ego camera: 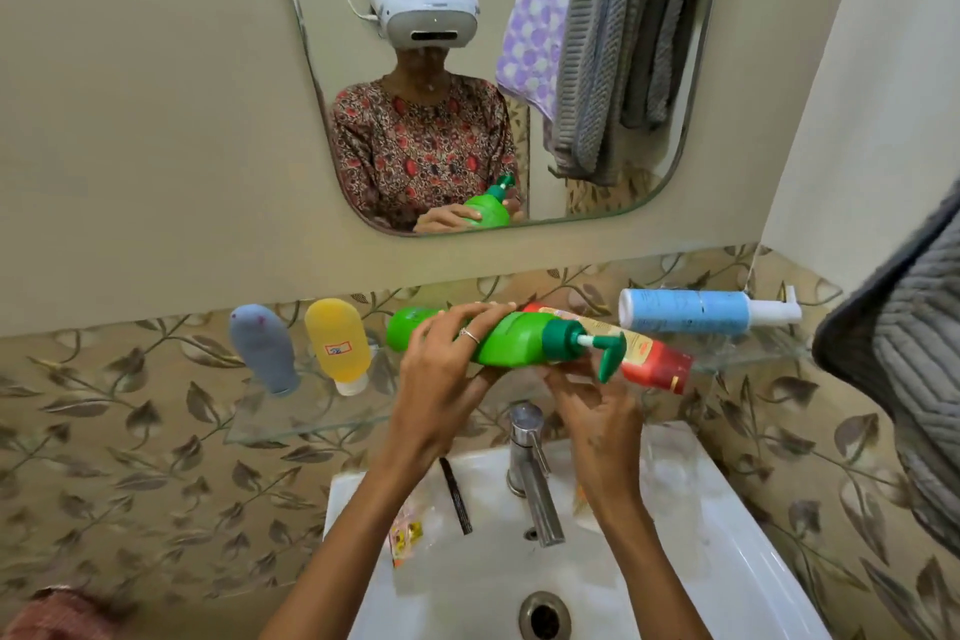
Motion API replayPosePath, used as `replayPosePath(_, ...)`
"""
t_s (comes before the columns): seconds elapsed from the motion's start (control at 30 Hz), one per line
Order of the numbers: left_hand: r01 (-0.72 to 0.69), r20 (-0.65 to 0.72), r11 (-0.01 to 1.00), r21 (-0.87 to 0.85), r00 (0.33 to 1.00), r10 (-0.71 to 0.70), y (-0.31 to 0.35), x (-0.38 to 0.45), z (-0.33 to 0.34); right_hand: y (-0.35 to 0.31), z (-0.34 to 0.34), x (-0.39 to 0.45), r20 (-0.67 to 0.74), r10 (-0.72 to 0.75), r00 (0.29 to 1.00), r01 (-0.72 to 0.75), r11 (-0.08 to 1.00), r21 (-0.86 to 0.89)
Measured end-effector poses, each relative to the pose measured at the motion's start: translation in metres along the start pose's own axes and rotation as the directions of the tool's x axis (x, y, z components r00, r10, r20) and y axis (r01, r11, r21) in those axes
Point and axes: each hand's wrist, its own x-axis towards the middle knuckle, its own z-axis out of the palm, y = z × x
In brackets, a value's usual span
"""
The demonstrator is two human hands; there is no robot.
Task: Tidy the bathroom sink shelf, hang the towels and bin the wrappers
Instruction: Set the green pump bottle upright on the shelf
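A green pump bottle [514,340] is held sideways above the glass shelf [311,424]. My left hand [447,369] wraps over its body from above. My right hand [597,411] is under the neck and pump end, fingers touching the bottle. Behind it on the shelf lies a red bottle [654,361], and a blue-and-white pump bottle [701,311] lies on its side at the right. A grey bottle [265,348] and a yellow bottle [337,346] stand cap-down on the left of the shelf. A crumpled wrapper [408,530] and a black stick [456,496] lie on the sink rim.
The white sink [701,535] with a chrome tap [530,473] is below the shelf. A grey towel [904,369] hangs at the right edge. The mirror [613,203] reflects grey and purple towels hanging behind me. A reddish cloth [57,616] shows at the bottom left.
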Motion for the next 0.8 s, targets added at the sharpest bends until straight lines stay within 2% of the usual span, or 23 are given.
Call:
replayPosePath(0.07, 0.024, 0.087, 0.995, -0.102, 0.996, -0.015, 0.0, 0.013, -0.017, -0.013, 0.002, 0.013, 0.084, -0.035, 0.996, 0.033, 0.999, 0.03)
replayPosePath(0.13, 0.058, 0.098, 0.975, -0.216, 0.994, -0.037, 0.003, 0.024, -0.03, -0.022, 0.005, 0.028, 0.176, -0.059, 0.983, 0.043, 0.994, 0.097)
replayPosePath(0.2, 0.12, 0.09, 0.925, -0.359, 0.992, -0.094, 0.009, 0.033, -0.039, -0.028, 0.005, 0.041, 0.257, -0.104, 0.961, 0.083, 0.992, 0.092)
replayPosePath(0.3, 0.283, 0.134, 0.73, -0.622, 0.957, -0.257, 0.02, 0.042, -0.05, -0.04, 0.003, 0.055, 0.357, -0.119, 0.926, 0.059, 0.983, 0.175)
replayPosePath(0.37, 0.322, 0.159, 0.611, -0.724, 0.939, -0.306, 0.024, 0.049, -0.055, -0.05, 0.001, 0.064, 0.449, -0.101, 0.888, -0.041, 0.955, 0.295)
replayPosePath(0.43, 0.305, 0.151, 0.542, -0.783, 0.939, -0.31, 0.03, 0.056, -0.062, -0.061, -0.001, 0.073, 0.547, -0.096, 0.832, -0.119, 0.932, 0.344)
replayPosePath(0.57, 0.27, 0.139, 0.455, -0.849, 0.944, -0.301, 0.04, 0.069, -0.075, -0.076, 0.001, 0.077, 0.687, -0.047, 0.725, -0.2, 0.94, 0.275)
replayPosePath(0.63, 0.265, 0.138, 0.432, -0.862, 0.943, -0.303, 0.043, 0.075, -0.078, -0.08, 0.004, 0.075, 0.684, -0.039, 0.728, -0.186, 0.95, 0.252)
replayPosePath(0.7, 0.258, 0.133, 0.424, -0.868, 0.944, -0.303, 0.044, 0.079, -0.08, -0.084, 0.006, 0.073, 0.644, -0.051, 0.763, -0.161, 0.95, 0.267)
replayPosePath(0.8, 0.193, 0.067, 0.482, -0.855, 0.962, -0.266, 0.041, 0.077, -0.085, -0.09, 0.007, 0.072, 0.604, -0.069, 0.794, -0.141, 0.946, 0.293)
